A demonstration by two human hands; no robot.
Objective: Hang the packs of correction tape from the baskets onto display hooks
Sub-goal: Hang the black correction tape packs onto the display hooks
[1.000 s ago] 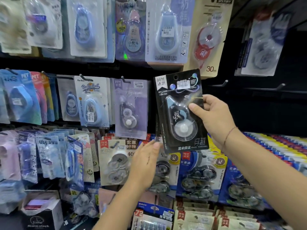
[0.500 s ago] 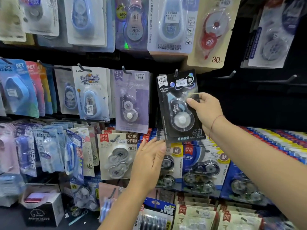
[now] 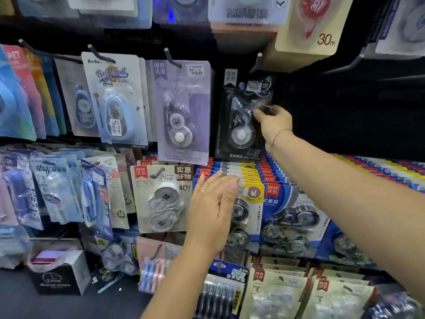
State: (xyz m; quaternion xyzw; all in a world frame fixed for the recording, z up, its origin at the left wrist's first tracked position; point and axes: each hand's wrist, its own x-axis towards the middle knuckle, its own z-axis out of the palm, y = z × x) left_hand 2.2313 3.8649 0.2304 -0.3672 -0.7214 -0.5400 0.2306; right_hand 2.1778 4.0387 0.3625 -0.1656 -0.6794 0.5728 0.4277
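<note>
Right now both of your hands are in view. Your right hand (image 3: 273, 125) pinches one black pack of correction tape (image 3: 241, 116) by its right edge, thumb on the front and the other fingers mostly hidden behind the card. The pack stands upright just under the tip of a display hook (image 3: 257, 62). Its hole is lost in the dark, so you cannot tell whether it sits on the hook. Your left hand (image 3: 213, 212) is flat, fingers straight and holding nothing. Its fingertips rest on the top edges of a stack of blue packs (image 3: 250, 192), too blurred to count. Left of the black pack hang one lilac pack (image 3: 184, 111) and one basketball pack (image 3: 115, 100), each at the front of its own hook. Four hook tips show along that row. The upper row is cut off by the frame.
</note>
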